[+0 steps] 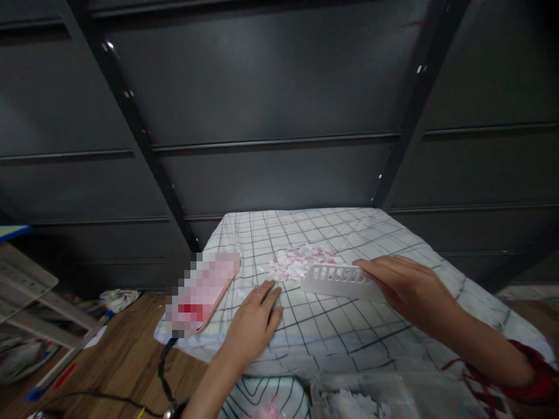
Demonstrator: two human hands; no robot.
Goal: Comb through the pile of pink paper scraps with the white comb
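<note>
My right hand [404, 285] grips the right end of a white slotted plastic piece [336, 280], thumb and fingers closed on its upper edge. It stands on its long side on a white cloth [305, 326] with a dark grid pattern. Just behind its left part lies a loose pile of small white and pink paper-like scraps [292, 265]. My left hand [257, 317] rests palm down on the cloth, fingers stretched out, near the left front of the pile. It holds nothing.
A pink, phone-shaped thing [209, 291], partly pixelated, lies at the cloth's left edge with a black cord [162, 364]. In front are a clear plastic box [410, 396] with white scraps and a striped container [238, 396]. Dark panels [271, 180] stand behind.
</note>
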